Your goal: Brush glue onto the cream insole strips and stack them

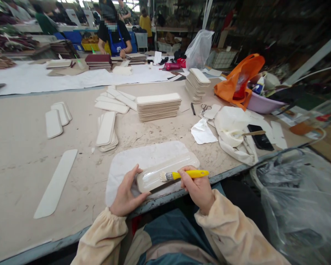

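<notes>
My right hand (196, 186) is closed around the yellow handle of a paintbrush (191, 174). The brush's pale bristles touch the shiny, wet-looking top of a long panel with rounded corners (154, 176). At the panel's left end, my left hand (130, 192) grips it, thumb on the near side and fingers on the far side. Beneath the panel lies a white rounded sheet (121, 165), close to the table's front edge. Beyond it stands a tall stack of similar cream panels (158, 106), with a smaller fanned stack (107, 130) to its left.
A single long cream piece (56, 184) lies at the left. To the right are scissors (205, 108), a crumpled white cloth (234, 129), a phone (260, 137) and an orange bag (237, 82) by a lilac basin (264, 103). A co-worker (114, 35) stands across the table.
</notes>
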Tool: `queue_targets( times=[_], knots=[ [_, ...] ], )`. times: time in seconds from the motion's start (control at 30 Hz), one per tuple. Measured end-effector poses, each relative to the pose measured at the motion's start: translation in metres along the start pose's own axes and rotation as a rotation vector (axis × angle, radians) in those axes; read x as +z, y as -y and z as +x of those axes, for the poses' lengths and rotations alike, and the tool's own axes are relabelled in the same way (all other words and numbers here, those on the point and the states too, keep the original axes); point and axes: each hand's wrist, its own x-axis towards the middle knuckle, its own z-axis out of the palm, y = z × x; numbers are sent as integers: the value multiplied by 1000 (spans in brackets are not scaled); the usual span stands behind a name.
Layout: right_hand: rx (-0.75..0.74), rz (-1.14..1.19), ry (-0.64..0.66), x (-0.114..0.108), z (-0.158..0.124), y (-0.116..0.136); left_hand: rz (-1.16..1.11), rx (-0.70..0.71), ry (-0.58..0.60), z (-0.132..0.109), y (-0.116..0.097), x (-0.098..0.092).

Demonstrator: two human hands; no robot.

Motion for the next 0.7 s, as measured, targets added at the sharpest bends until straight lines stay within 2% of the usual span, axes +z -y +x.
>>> queue_targets(
  times=[0.07, 0.2, 0.3, 0.37, 0.47, 0.57, 0.7],
  knots=[
    [-29, -106, -64, -13, 3, -2, -2, 1, 4, 0, 0, 0],
    [-94, -382, -285, -50, 7, -5, -14, 10, 5, 0, 0, 0],
    [-124, -401, -367, -57, 5, -1, -24, 14, -6, 1, -1, -1],
    [-105, -259, -309, -43, 0, 5, -28, 13, -10, 1, -1, -1],
    [-31, 6, -113, -7, -8, 13, -36, 17, -16, 1, -2, 0],
    [2, 149, 54, 29, -11, 17, -48, 11, -13, 0, -2, 0],
    [22, 211, 121, 57, -7, 17, -64, -10, -4, -1, -2, 1]
  ],
)
